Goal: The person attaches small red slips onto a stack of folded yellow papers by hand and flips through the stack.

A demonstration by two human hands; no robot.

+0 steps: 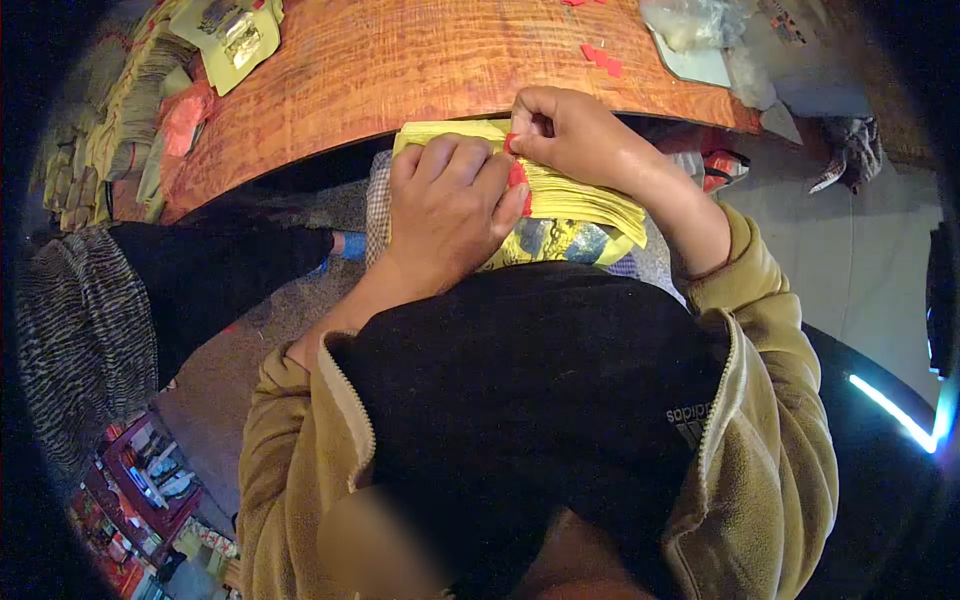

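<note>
A thick stack of yellow paper (580,197) lies across my lap, just below the table edge. A red strip (517,178) runs over the middle of the stack. My left hand (450,205) rests on the stack's left part, fingers bent and close together, its thumb by the red strip. With thumb and index finger, my right hand (565,135) pinches the upper end of the red strip. Beneath the stack shows a yellow sheet with dark and silvery print (565,242).
The wooden table (400,75) curves ahead, with red paper pieces (601,59), a printed yellow sheet (232,40) and plastic bags (695,22) on it. Stacked paper bundles (125,120) stand at left. A person's dark-clothed leg (220,275) extends from the left.
</note>
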